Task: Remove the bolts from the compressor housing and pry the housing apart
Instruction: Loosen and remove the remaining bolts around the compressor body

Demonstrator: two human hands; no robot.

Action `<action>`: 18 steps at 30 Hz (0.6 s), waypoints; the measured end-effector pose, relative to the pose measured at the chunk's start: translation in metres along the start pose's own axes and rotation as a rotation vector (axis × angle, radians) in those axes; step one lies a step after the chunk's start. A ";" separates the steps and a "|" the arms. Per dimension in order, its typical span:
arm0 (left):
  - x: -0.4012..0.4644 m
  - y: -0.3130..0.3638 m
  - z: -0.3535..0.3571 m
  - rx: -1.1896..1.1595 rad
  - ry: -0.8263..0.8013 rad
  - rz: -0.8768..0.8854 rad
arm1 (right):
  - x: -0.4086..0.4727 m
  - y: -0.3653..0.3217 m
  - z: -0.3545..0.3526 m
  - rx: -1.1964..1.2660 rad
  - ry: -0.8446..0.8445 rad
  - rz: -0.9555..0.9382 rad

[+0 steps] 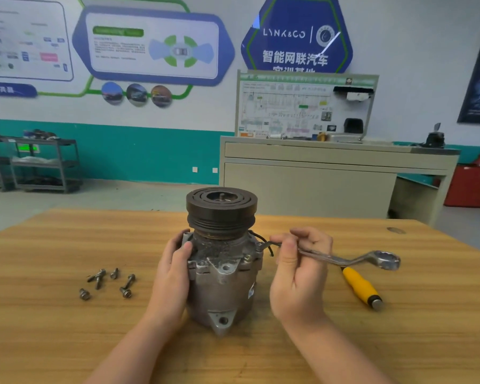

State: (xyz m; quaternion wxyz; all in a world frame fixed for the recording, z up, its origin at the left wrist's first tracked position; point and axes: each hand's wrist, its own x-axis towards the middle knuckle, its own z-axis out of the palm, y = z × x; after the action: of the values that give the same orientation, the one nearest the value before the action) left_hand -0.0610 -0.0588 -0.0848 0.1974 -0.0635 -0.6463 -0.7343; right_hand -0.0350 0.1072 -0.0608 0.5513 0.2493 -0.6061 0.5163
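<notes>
- I have the compressor point(222, 261) standing upright near the middle of the wooden worktop point(53, 336), toward its near edge, pulley point(221, 209) up, so the housing bolts around the upper flange face me.
- My left hand point(172, 275) wraps the left side of the housing, fingers curled against the casting with the thumb up by the flange; I judge this is to keep the body from turning.
- My right hand point(299, 273) pinches the shank of an offset ring spanner point(352, 259), its far ring end sticking out to the right. The near end sits at the housing's right shoulder, beside the black wires; I cannot tell whether it is seated on a bolt head.
- Five loosened bolts point(108, 282) lie in a loose cluster on the worktop to the left of the compressor, well apart from it, out of the way.
- A yellow-handled tool point(360, 286), probably a screwdriver for the prying, lies on the right side of the worktop, partly under the spanner.
- By my judgement the unbolting is nearly done and the prying not yet begun.
- On the far wall a blue sign point(297, 34) reads "LYNK&CO" above "智能网联汽车".
</notes>
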 end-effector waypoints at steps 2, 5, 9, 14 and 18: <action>0.005 0.002 -0.001 -0.024 -0.009 -0.026 | 0.002 0.000 0.009 -0.081 -0.006 -0.129; 0.008 0.002 -0.003 -0.076 0.011 -0.094 | 0.008 0.002 0.017 -0.118 0.065 -0.177; 0.006 0.004 -0.003 -0.092 -0.008 -0.129 | 0.010 0.001 0.015 0.230 0.311 0.138; 0.003 0.005 -0.004 -0.083 -0.023 -0.132 | 0.046 0.031 0.000 0.660 0.280 1.058; 0.003 0.004 -0.006 -0.059 -0.041 -0.132 | 0.052 0.042 -0.001 0.828 0.097 1.290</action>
State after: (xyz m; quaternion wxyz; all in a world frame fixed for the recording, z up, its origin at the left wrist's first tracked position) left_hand -0.0616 -0.0659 -0.0810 0.1336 -0.0416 -0.6309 -0.7632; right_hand -0.0855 0.1367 -0.0276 0.0283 0.0095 -0.3641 0.9309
